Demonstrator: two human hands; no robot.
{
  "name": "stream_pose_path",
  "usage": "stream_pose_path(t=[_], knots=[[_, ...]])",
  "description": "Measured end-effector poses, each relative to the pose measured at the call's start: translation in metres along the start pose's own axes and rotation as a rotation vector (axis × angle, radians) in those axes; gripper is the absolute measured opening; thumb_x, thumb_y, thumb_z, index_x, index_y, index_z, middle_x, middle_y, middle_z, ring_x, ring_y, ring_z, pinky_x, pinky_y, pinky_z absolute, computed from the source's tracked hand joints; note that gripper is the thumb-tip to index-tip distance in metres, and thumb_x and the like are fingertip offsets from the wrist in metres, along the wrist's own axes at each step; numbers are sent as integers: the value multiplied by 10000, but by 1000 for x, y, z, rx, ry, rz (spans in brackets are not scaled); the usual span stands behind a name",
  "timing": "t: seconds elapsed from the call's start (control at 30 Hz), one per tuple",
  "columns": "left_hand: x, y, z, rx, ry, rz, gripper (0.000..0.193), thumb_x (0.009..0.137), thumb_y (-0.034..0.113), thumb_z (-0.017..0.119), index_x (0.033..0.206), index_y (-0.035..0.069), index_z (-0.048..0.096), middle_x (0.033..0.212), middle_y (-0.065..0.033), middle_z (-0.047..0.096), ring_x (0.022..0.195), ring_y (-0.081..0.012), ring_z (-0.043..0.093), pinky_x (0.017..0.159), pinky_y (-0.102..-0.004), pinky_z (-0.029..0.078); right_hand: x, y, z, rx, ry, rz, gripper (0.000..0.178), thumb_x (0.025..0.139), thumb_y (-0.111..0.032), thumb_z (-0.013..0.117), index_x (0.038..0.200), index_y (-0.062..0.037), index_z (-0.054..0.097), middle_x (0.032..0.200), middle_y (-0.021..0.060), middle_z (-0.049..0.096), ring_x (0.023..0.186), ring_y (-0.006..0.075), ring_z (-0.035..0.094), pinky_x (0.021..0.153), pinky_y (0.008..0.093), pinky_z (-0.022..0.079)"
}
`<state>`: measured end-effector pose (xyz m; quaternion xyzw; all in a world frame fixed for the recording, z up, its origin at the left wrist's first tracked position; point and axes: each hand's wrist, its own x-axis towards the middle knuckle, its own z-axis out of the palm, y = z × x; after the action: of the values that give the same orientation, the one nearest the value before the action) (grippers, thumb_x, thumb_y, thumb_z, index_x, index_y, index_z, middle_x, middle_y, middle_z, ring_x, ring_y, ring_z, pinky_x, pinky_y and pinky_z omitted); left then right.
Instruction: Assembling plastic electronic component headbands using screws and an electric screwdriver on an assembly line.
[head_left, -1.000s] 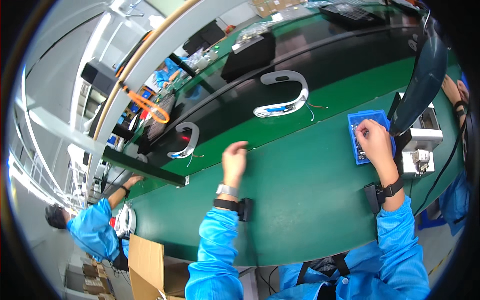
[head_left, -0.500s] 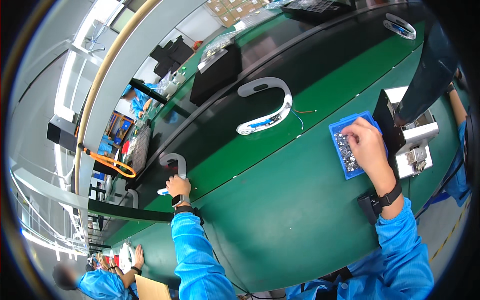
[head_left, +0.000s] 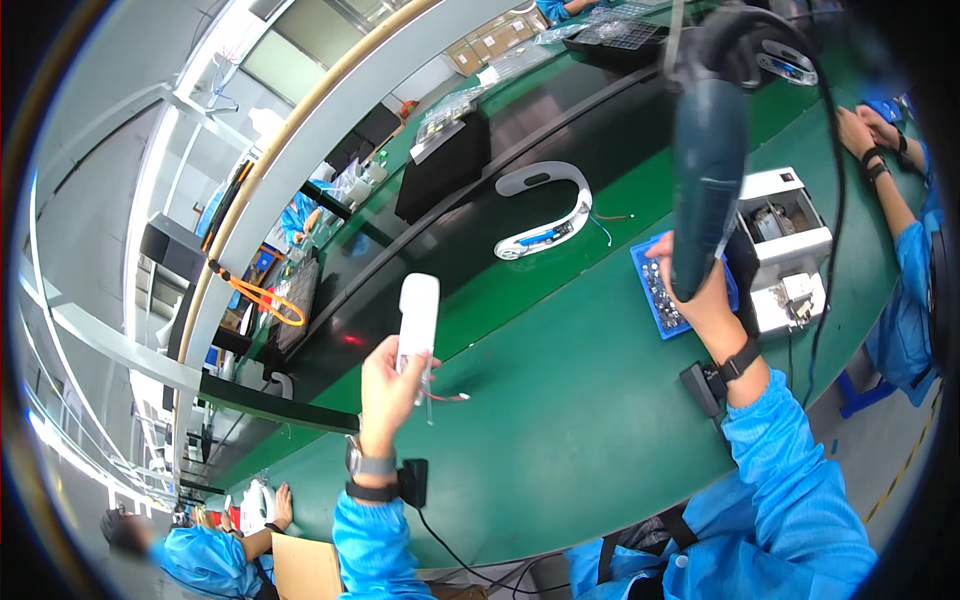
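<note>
The left hand [head_left: 388,395], raised over the bench [head_left: 560,430], has its grip closed around the lower end of an upright white device [head_left: 419,310]. The right hand [head_left: 712,312] reaches over a blue bin [head_left: 674,332], its grip unclear behind a hanging dark tool [head_left: 706,180].

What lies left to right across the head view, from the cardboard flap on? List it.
Cardboard flap, left hand gripping a white piece, curved white device, blue parts bin, white-and-silver machine, co-worker's hand.
</note>
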<state>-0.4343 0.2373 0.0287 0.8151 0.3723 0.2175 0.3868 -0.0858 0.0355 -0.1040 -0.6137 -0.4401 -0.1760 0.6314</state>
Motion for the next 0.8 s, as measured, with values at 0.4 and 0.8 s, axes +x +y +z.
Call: stream_pose_path(t=[0.4,0.8], knots=[[-118,73,147,-930,-160,21,484,1019,375,489,1231,-60,486,754,-125,608,669,-215,628,616,-322,522,-23,-77,-17,666,-176,635,149,892,2,640,1037,33,654,928,79,699,826,141,686,753,264,549],[-151,82,190,-1042,-136,154,491,961,115,581,1364,-3,326,823,-160,614,756,-249,653,761,-411,570,-19,-184,-78,350,-189,24,213,748,110,713,919,-16,692,859,99,686,769,221,673,679,305,541]])
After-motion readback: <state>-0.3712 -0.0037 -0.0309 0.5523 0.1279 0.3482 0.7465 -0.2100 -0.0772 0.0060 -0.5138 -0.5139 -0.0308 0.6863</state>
